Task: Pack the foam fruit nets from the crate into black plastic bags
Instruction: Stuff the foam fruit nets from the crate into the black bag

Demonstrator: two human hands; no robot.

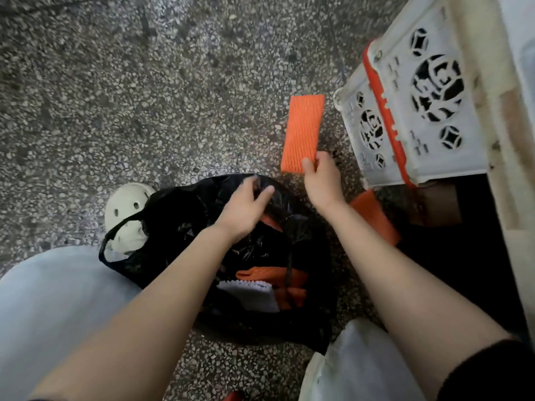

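Note:
A black plastic bag lies open on the floor between my knees, with orange foam nets and a white foam net showing inside. My left hand grips the bag's far rim. My right hand pinches the near end of a flat orange foam net, held out above the floor beyond the bag. Another orange net lies on the floor under my right forearm. The white crate with an orange band stands tipped at the right.
The floor is speckled terrazzo. A white clog sits left of the bag, partly under a bag handle. A pale wooden frame runs along the right edge, with a dark gap beneath it. My knees fill the lower corners.

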